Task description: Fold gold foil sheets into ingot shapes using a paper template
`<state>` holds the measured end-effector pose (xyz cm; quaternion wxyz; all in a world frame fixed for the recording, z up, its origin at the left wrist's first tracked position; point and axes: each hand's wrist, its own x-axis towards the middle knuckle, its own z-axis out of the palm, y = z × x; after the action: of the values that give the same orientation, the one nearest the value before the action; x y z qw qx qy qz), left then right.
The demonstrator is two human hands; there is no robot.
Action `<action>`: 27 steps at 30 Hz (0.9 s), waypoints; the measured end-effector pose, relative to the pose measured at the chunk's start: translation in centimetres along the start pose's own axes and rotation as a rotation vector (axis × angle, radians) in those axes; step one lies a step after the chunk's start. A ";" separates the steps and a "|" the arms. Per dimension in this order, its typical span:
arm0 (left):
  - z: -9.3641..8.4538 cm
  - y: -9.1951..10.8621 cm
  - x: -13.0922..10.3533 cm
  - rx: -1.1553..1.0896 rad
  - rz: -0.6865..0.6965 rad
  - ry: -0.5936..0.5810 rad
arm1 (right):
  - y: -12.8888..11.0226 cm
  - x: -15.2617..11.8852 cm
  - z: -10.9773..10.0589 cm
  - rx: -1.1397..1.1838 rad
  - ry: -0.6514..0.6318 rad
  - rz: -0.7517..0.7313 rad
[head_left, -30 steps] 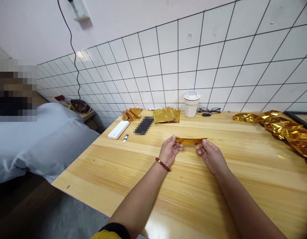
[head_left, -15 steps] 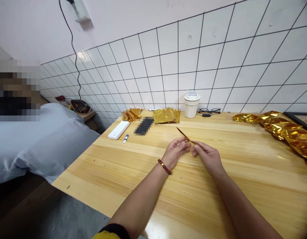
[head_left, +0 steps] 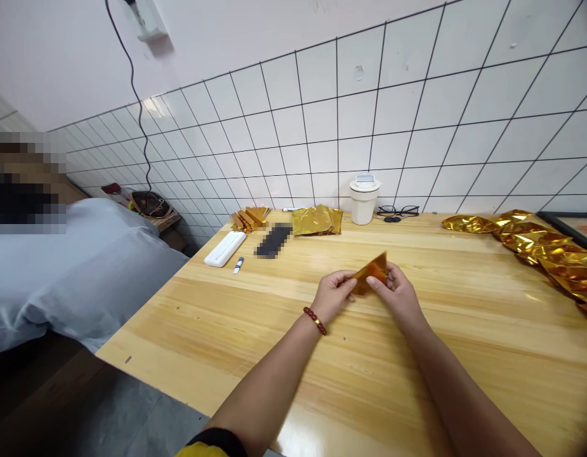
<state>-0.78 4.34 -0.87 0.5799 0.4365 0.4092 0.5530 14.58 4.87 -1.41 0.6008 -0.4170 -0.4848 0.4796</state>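
Observation:
A folded piece of gold foil paper (head_left: 373, 271), pointed at its upper right, is held above the wooden table (head_left: 255, 330). My left hand (head_left: 334, 293) pinches its left end between thumb and fingers, with a red bead bracelet at the wrist. My right hand (head_left: 396, 293) grips the right side, thumb on the front and fingers behind. A stack of flat gold sheets (head_left: 316, 221) lies near the wall, with folded gold strips (head_left: 249, 219) to its left. Shiny twisted gold foil pieces (head_left: 526, 241) lie at the right.
A white lidded cup (head_left: 364, 200) and glasses (head_left: 398, 212) stand by the tiled wall. A white case (head_left: 225, 248), a small tube (head_left: 238, 264) and a blurred dark object (head_left: 273, 240) lie at the left. A person in light clothing (head_left: 112, 273) is beyond the table's left edge.
The gold piece has turned from nearly edge-on to showing its broad face. My left fingers have closed on its left end, and my right hand has shifted its grip.

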 end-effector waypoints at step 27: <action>-0.7 1.0 0.2 -0.264 -0.093 -0.011 | -0.1 0.0 -0.3 -0.191 -0.230 0.001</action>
<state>-1.77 4.56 -0.10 0.6596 0.3401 0.3494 0.5720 14.87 4.80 -1.37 0.4988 -0.4148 -0.5935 0.4763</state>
